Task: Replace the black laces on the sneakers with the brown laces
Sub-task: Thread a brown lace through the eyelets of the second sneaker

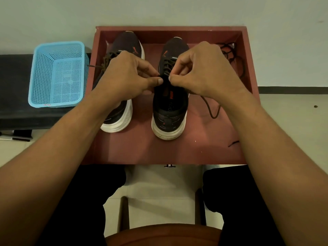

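While bent over the red wooden tray, pinching with both hands at the throat of the right-hand sneaker. Left hand: thumb and forefinger pressed together in a tight grip on the brown lace just at the top eyelets, other fingers curled. Right hand: same kind of grip, pinching that lace from the opposite side, thumb tips of the two hands almost touching. Short stretch of lace between the fingertips too thin and shadowed to trace; loose end trailing out from under the right wrist and looping across the tray floor beside the sneaker. Heel nearest the camera, white sole down. Left-hand sneaker just beside it in the same tray, partly under the left forearm, threaded with the other brown lace, one end reaching out over the tray's left wall. Black laces heaped in the far right corner of the tray, apart from both sneakers. Dark lace tip poking out by the right forearm, colour hard to tell. Off to the left, blue plastic basket on a black desk.
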`<action>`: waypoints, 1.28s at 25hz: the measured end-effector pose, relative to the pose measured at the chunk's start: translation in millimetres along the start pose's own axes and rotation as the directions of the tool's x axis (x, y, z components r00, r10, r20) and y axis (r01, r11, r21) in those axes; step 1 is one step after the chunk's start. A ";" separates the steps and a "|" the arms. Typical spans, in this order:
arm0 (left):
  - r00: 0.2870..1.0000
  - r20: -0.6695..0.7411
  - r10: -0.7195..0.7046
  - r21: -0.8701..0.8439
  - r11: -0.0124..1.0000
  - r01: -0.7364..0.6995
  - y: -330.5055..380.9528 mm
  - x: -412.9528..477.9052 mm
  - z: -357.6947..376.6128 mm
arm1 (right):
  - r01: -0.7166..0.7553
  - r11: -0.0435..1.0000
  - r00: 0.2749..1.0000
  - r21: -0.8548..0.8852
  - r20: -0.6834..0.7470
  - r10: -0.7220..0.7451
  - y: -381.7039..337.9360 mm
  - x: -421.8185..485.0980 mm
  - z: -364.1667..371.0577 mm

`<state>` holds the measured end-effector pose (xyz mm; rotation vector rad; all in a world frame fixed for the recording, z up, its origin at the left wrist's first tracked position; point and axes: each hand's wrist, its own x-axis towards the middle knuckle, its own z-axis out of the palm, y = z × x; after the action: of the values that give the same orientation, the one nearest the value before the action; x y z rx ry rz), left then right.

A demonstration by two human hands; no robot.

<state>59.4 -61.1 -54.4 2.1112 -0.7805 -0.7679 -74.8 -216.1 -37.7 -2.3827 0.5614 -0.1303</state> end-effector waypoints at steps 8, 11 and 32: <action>1.000 0.019 -0.025 -0.039 0.999 0.026 0.7 -1.5 -0.9 | 0.008 0.965 1.000 -0.264 0.002 -0.008 -15.9 1.5 13.7; 1.000 0.018 -0.026 -0.043 0.999 0.026 1.4 -1.8 -0.9 | 0.015 0.959 0.999 -0.282 -0.027 -0.023 -16.0 2.5 16.5; 0.994 -0.042 0.102 0.148 0.985 -0.094 1.4 1.2 1.9 | 0.018 0.981 0.997 -0.195 0.074 -0.003 0.1 6.5 8.6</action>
<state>58.4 -63.6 -54.6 2.1935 -0.9310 -0.6205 -67.0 -213.7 -44.7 -2.5693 0.5488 0.0091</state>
